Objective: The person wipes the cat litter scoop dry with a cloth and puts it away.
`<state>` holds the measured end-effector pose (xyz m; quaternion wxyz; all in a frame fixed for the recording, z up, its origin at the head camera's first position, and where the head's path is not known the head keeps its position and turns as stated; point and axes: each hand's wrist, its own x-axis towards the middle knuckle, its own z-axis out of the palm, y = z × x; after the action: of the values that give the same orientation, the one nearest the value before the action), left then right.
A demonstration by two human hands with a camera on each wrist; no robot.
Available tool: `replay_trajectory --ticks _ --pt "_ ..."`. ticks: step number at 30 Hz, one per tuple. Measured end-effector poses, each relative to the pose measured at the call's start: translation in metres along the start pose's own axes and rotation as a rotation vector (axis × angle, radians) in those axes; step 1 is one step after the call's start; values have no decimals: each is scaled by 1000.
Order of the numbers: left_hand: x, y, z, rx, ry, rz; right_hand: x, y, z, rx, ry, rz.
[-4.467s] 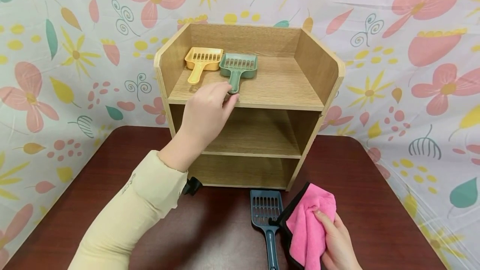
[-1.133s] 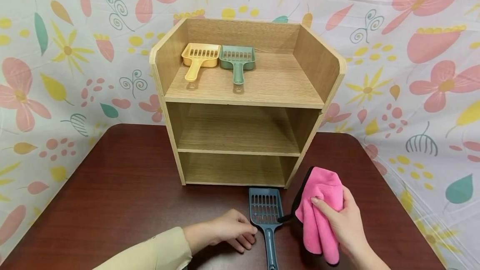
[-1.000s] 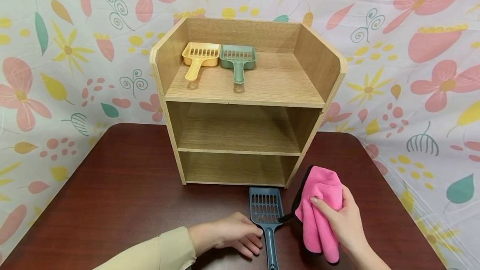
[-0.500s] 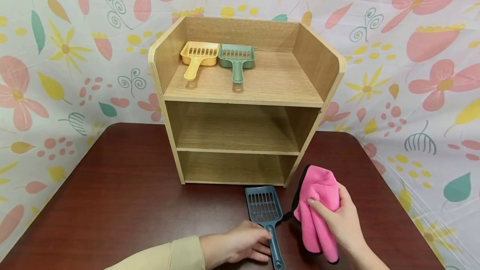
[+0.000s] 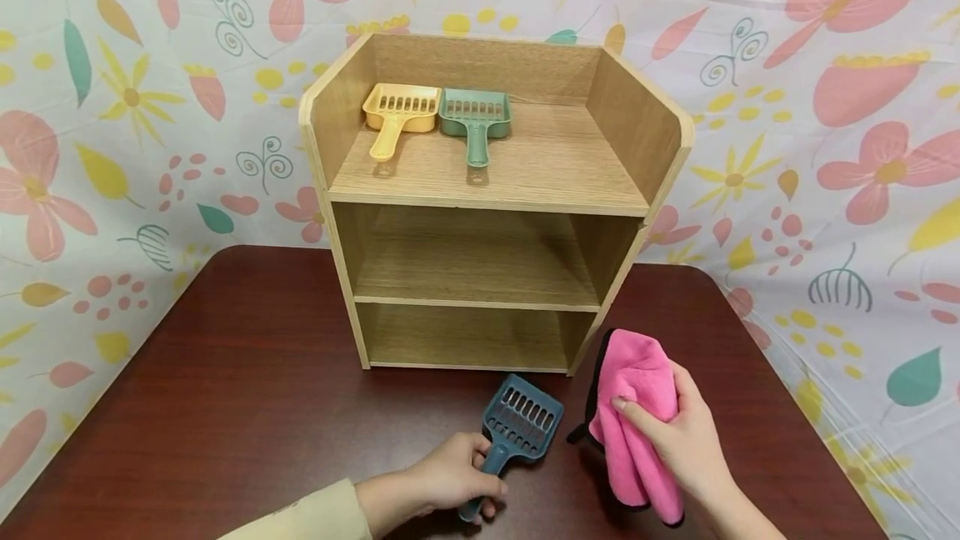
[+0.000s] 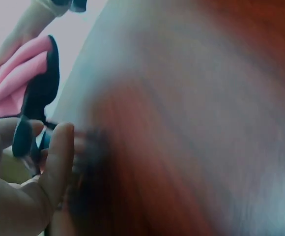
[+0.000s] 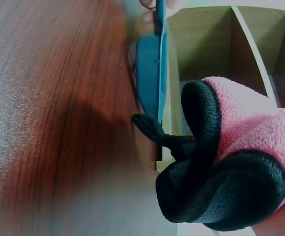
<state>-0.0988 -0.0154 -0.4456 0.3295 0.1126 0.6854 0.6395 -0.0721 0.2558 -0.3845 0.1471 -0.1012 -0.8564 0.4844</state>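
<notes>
In the head view a dark blue slotted litter scoop (image 5: 522, 418) is tilted just above the table in front of the shelf. My left hand (image 5: 459, 477) grips its handle, thumb on top and fingers curled underneath. The right wrist view shows the scoop (image 7: 151, 73) edge-on, over the wood. My right hand (image 5: 686, 432) holds a bunched pink cloth (image 5: 636, 415) with black edging, to the right of the scoop and apart from it. A black loop hangs off the cloth's left side. The left wrist view is blurred around the left hand (image 6: 29, 182).
A wooden shelf unit (image 5: 480, 205) with three levels stands at the back of the dark red table (image 5: 247, 373). On its top level, at the left, a yellow scoop (image 5: 401, 111) and a green scoop (image 5: 476, 117) lie side by side, handles forward. A flower-patterned curtain (image 5: 810, 148) hangs behind.
My left hand let go of the green scoop on the top shelf, came down and took hold of the blue scoop's handle. It lifted and turned the scoop leftward. The right hand kept the cloth.
</notes>
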Motion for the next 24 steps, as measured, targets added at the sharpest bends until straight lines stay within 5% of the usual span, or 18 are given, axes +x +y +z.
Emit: replay_trajectory --ticks 9,15,19,24 --pt "-14 20 -35 427 119 187 6 -2 5 -2 -38 -55" --pt "-22 36 -51 667 163 399 11 -1 4 4 -125 -92" --pt "-25 47 -56 778 231 536 13 -1 3 113 -249 -31" --pt "-26 56 -56 805 231 635 13 -3 1 306 -389 107"
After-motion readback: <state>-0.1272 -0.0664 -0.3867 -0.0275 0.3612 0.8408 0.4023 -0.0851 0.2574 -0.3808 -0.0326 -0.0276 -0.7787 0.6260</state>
